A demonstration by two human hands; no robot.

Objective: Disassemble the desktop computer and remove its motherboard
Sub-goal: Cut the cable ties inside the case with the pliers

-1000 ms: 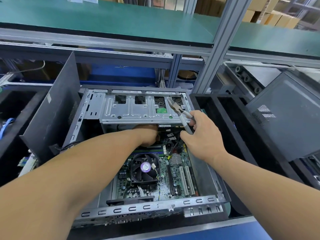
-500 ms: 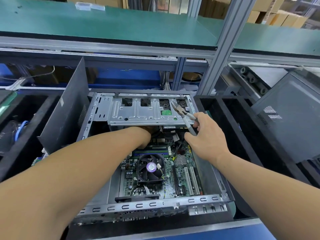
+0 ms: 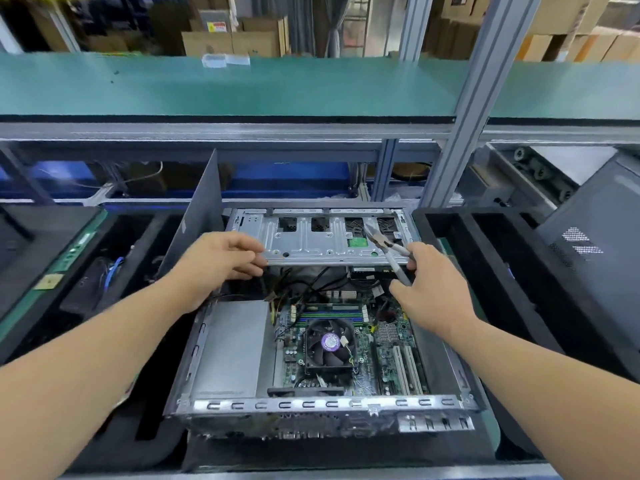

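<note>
Holding small pliers (image 3: 388, 249) in the right hand (image 3: 431, 292), fingers curled round the handles, tips pointing up and left over the metal tray. Left hand (image 3: 216, 263) with fingers bent at the near left edge of the silver drive tray (image 3: 311, 245), touching it; cannot tell if really gripping. Big open computer case (image 3: 311, 405) lying flat on the bench, between black foam bins (image 3: 485, 271) on both sides. Dark side panel (image 3: 197, 216) standing tilted at the left of the case. Silver box (image 3: 232, 348) inside at the left. Green motherboard (image 3: 391, 358) on the case floor, at the middle and right. Black fan (image 3: 329, 344) with a purple sticker sitting on the board. Thin wires (image 3: 311, 285) bunched just under the tray.
</note>
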